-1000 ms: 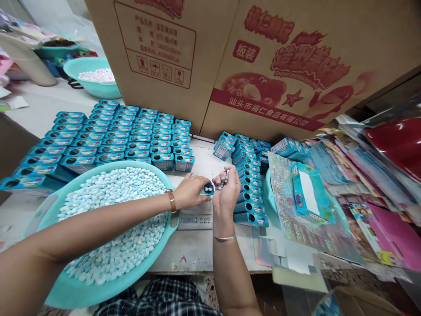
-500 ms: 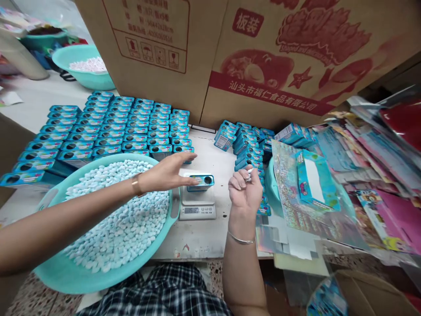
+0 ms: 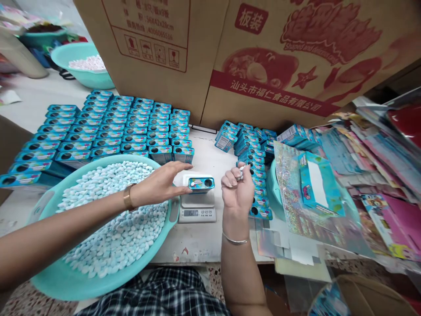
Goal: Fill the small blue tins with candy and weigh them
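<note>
Left hand [image 3: 159, 183] stretched rightward, thumb and fingers parted; right hand [image 3: 239, 189] palm up, fingers curled in.

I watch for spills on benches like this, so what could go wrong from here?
The right hand curls around pale pieces; one might slip out. The left hand is open, its thumb close to the box on the scale, so a nudge could shift it. The large basin sits beside the scale and might bump it.
</note>
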Demonstrator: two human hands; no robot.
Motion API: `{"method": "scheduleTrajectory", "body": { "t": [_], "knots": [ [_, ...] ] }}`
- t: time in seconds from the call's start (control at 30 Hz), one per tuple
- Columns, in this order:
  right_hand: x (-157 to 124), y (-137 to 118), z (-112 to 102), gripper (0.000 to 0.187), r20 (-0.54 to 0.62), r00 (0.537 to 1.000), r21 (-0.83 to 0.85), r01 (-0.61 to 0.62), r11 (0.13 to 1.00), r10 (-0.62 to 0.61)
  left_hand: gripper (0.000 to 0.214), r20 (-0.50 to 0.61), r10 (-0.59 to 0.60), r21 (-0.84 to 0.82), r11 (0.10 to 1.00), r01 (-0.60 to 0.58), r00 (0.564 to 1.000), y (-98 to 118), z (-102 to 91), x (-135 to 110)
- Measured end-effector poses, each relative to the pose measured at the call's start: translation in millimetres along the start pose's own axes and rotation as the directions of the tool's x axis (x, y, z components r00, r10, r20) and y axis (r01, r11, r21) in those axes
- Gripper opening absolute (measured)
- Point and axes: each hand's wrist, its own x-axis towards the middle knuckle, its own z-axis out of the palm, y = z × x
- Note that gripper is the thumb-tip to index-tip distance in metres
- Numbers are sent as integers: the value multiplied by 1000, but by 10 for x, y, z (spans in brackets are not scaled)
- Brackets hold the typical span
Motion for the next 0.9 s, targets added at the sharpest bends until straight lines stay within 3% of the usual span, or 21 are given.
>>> {"method": "scheduleTrajectory", "body": {
  "t": [0.23, 0.43, 0.53, 0.73, 0.9],
  "knots": [
    [-15, 281, 149, 21, -5, 994, -130, 106, 986, -107, 41, -53, 53, 177, 983, -43, 997, 137, 149, 122],
    [-44, 330, 137, 24, -3, 984, -200, 171, 965, -176, 26, -78, 87, 224, 972, -68, 993, 134, 171, 145],
    [-34, 317, 137, 24, 6, 988, -184, 154, 971, -155, 23, -65, 86, 274, 959, -65, 994, 139, 175, 149],
    [-8, 200, 97, 18, -13, 1000, -24, 6, 1000, -7, 21, -42, 66, 310, 949, -50, 997, 185, 204, 168],
    [-65, 21, 26, 19, -11, 1000, 90, -15, 996, 17, 19, -21, 51, 326, 944, -41, 998, 201, 210, 189]
  ]
}}
